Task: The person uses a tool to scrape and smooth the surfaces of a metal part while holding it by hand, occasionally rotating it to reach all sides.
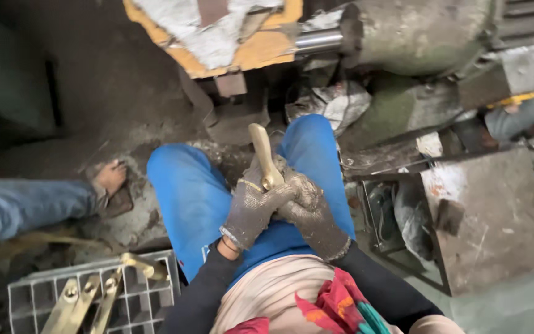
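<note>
Both my hands wear dirty grey knit gloves and meet above my lap, over my blue trousers [190,198]. My left hand [251,207] and my right hand [310,213] are clasped together around the lower end of a long brass part [262,154]. The part stands nearly upright, its flat upper end pointing away from me. Its lower end is hidden inside the gloves.
A white plastic crate [143,297] at the lower left holds several similar brass parts [84,300]. Another person's leg in jeans and bare foot [109,179] lie at the left. A polishing machine with a yellow-edged guard [217,37] stands ahead. A metal box [483,216] sits at the right.
</note>
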